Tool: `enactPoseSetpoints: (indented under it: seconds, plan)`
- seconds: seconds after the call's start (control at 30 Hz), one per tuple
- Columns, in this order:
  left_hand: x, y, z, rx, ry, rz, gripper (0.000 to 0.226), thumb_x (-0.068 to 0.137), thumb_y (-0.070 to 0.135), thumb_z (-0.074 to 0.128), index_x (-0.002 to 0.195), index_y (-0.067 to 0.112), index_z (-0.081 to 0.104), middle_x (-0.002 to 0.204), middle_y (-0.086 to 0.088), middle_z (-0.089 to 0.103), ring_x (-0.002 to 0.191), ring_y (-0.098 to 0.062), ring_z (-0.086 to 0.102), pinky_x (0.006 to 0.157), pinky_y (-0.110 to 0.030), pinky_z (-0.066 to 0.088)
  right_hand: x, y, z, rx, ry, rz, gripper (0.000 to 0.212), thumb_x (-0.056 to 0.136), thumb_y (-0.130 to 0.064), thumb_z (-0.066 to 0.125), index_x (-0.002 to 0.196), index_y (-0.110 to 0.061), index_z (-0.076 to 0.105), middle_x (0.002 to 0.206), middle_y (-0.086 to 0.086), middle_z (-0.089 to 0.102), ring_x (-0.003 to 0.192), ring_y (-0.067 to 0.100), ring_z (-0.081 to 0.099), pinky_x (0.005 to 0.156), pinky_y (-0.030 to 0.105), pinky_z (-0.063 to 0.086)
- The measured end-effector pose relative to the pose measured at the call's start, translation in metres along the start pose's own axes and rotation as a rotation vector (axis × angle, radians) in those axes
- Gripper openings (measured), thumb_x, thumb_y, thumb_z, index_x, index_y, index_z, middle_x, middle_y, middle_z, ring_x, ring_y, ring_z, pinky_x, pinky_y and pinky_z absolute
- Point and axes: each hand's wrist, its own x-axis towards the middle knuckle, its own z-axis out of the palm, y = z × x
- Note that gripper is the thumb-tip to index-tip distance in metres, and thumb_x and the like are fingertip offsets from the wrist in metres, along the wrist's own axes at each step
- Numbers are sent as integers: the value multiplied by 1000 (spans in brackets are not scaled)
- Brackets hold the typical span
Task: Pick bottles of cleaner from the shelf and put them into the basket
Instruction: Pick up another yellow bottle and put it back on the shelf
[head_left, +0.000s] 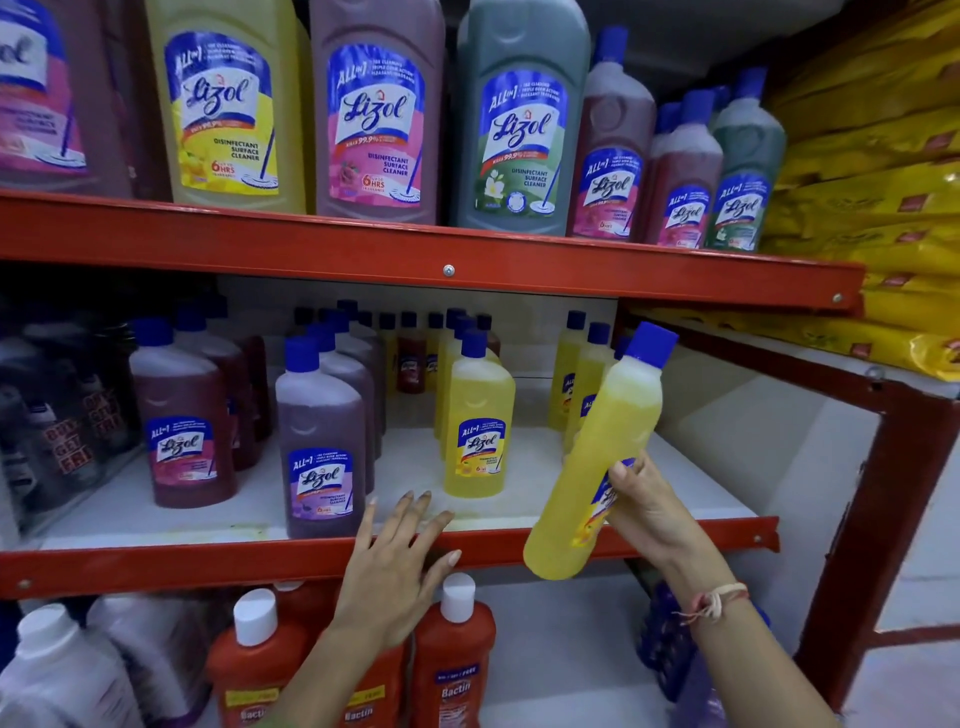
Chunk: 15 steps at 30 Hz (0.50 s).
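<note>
A: Grip first. Right hand (644, 506) is wrapped around the lower half of a yellow cleaner bottle (597, 457), fingers closed over its label. Bottle is clear of the shelf board, tilted, blue cap up and to the right, base down and to the left, hanging in front of the red front rail (311, 564) of the middle shelf (519, 499).

B: Noted. Left hand?

A: Left hand (397, 566) is open, fingers spread and extended, holding nothing. Fingertips lie over the front edge of the middle shelf, between the purple bottle (322, 441) and the standing yellow bottle (478, 423). Cannot tell whether they touch the board.

B: Wrist detail?

A: Thread band (714, 603) on the right wrist.

B: Stock on that shelf?

A: Rows running back: pink bottles (182, 415) at left, purple next, yellow at centre, more yellow bottles (576, 374) just behind the lifted one. All upright, blue caps. Small bottles at the very back, labels too small to read.

B: Above and below?

A: Upper shelf (415, 254) carries large jugs: yellow jug (228, 104), pink jug (376, 114), green jug (519, 124), then smaller pink and green bottles to the right. Below, orange-red bottles (457, 654) with white caps, partly hidden by the left forearm. Yellow sacks (883, 156) stacked at far right.

B: Basket?

A: Not in view.
</note>
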Motion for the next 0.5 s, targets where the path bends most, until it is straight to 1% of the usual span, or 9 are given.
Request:
enactPoseSetpoints:
  seconds: [0.07, 0.2, 0.23, 0.3, 0.33, 0.4, 0.5]
  plan:
    - [0, 0, 0, -4, 5, 1, 61, 92, 59, 16, 133, 31, 51, 144, -2, 52, 137, -21, 42, 114, -45, 5, 0, -5, -5, -21, -26, 23, 88, 34, -40, 98, 105, -6, 60, 85, 4, 78, 77, 19, 74, 69, 32, 62]
    - [0, 0, -1, -19, 11, 3, 59, 92, 58, 18, 134, 31, 50, 145, -3, 50, 138, -21, 41, 114, -40, -6, 6, -19, -21, -168, -19, 6, 74, 42, -38, 97, 102, -7, 67, 90, 6, 78, 82, 22, 74, 75, 35, 62]
    - [0, 0, -1, -23, 16, 4, 59, 92, 58, 18, 135, 31, 49, 146, -3, 49, 138, -21, 40, 114, -40, -7, 10, -22, -28, -212, 4, -3, 70, 47, -33, 96, 105, -7, 67, 92, 6, 78, 84, 22, 74, 78, 38, 61]
    - [0, -1, 0, -33, 22, 3, 58, 92, 58, 20, 135, 31, 49, 147, -3, 48, 139, -21, 39, 114, -40, -7, 19, -26, -44, -285, 68, -21, 64, 62, -12, 88, 118, 0, 59, 95, 7, 78, 86, 24, 73, 83, 46, 58]
    - [0, -1, 0, -34, 24, 3, 57, 92, 58, 21, 135, 31, 48, 147, -3, 47, 139, -21, 39, 114, -41, -7, 23, -27, -52, -309, 98, -27, 67, 65, -5, 82, 124, 2, 54, 97, 7, 77, 87, 25, 73, 85, 48, 56]
    - [1, -1, 2, -25, 26, 4, 57, 93, 58, 21, 136, 31, 47, 149, -2, 45, 140, -21, 36, 115, -41, -6, 32, -28, -66, -351, 145, -29, 72, 64, -8, 77, 130, 0, 49, 100, 7, 76, 89, 26, 72, 85, 47, 57]
    - [1, 0, 3, -20, 29, 3, 58, 93, 57, 20, 138, 31, 45, 150, -2, 43, 141, -20, 35, 115, -43, -3, 40, -25, -85, -374, 211, -21, 74, 61, -15, 82, 129, -10, 52, 111, 11, 73, 96, 28, 71, 84, 44, 57]
